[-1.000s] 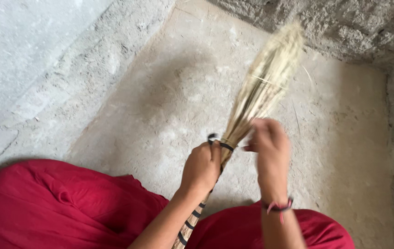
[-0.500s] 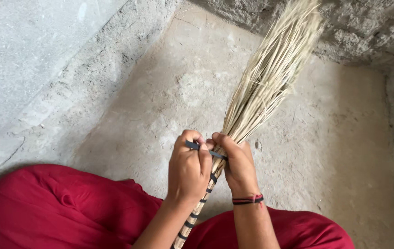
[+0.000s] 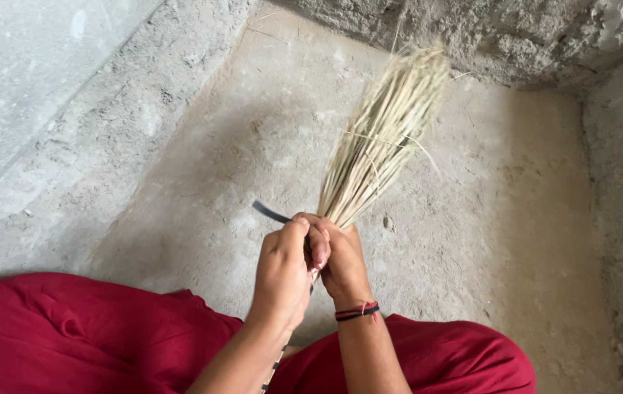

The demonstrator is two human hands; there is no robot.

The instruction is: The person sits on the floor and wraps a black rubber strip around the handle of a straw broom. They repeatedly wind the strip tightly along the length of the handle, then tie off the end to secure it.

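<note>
1. Gripping the broom [image 3: 370, 146] at its neck, both hands sit pressed side by side, centre of the head view, just above the lap.
2. Left hand [image 3: 284, 273] — fist curled shut, knuckles up, pinching a dark strap [image 3: 271, 213] whose free end sticks out to the upper left, off the floor.
3. Right hand [image 3: 342, 264] — fingers wrapped shut around the broom's stalks right where the bundle narrows; thumb touches the left hand's fingers.
4. Right wrist wears a red-and-black thread band [image 3: 357, 312].
5. Broom: pale straw bundle fanning up and to the right from the hands, tips blurred, ending near the rough wall [image 3: 516, 36] at the top. One loose straw lies crosswise over the bundle midway up.
6. Handle end: a short piece with dark bindings shows below the left forearm at the bottom edge; the rest is hidden by the arm.
7. Red cloth [image 3: 85, 335] covers both knees across the bottom of the view.
8. Floor [image 3: 195, 182]: bare dusty concrete, a small pebble [image 3: 388, 222] just right of the hands; smoother grey slab [image 3: 27, 87] at upper left, crumbly wall on the right.
</note>
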